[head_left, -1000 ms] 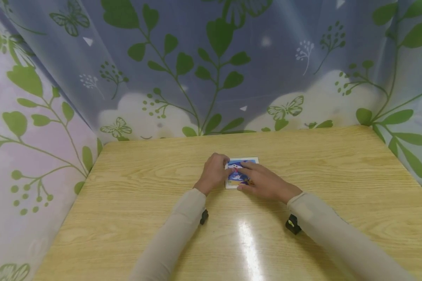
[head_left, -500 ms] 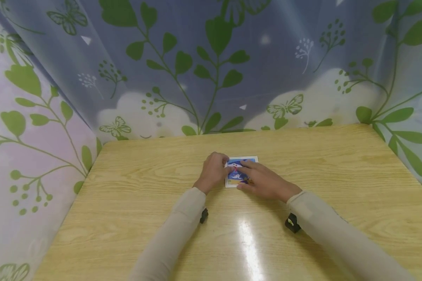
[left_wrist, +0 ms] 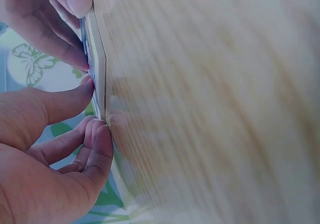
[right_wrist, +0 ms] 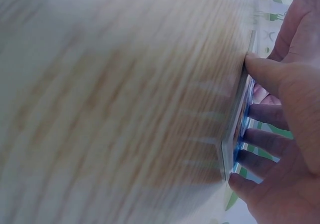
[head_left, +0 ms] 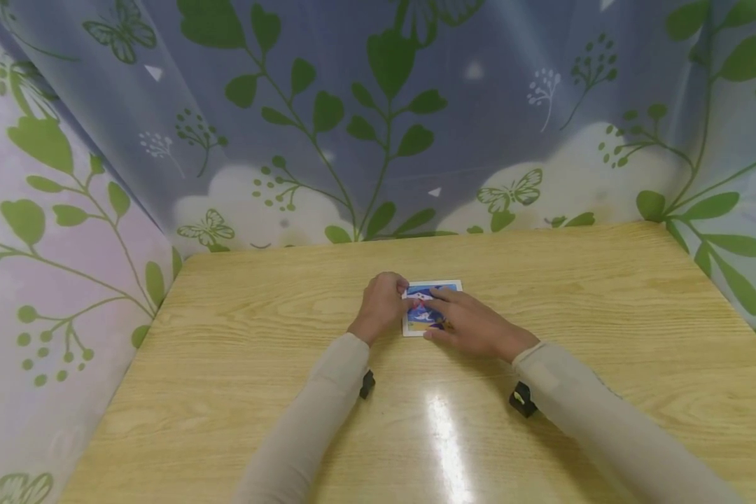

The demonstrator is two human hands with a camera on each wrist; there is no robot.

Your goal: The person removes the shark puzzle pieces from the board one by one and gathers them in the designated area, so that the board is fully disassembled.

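A small square picture board (head_left: 422, 318) with a white border and a blue, white and yellow picture lies flat on the wooden table (head_left: 258, 392). My left hand (head_left: 381, 306) holds its left edge, thumb on the picture and fingers curled against the side, as the left wrist view shows. Over the right part of the board spreads my right hand (head_left: 481, 324). Its nearly straight fingers (right_wrist: 267, 141) press on the picture, and its thumb touches the near edge. The right hand hides part of the picture.
Behind the table hangs a blue curtain (head_left: 466, 119) with green leaves and butterflies. A pale patterned cloth (head_left: 57, 210) borders the left side. Black wrist devices show under both sleeves, the right one (head_left: 523, 399) being larger in view. A bright reflection streaks the table's front.
Both hands stay at nearly the same place on the board. The head view has shifted very slightly; the board itself shows no clear movement.
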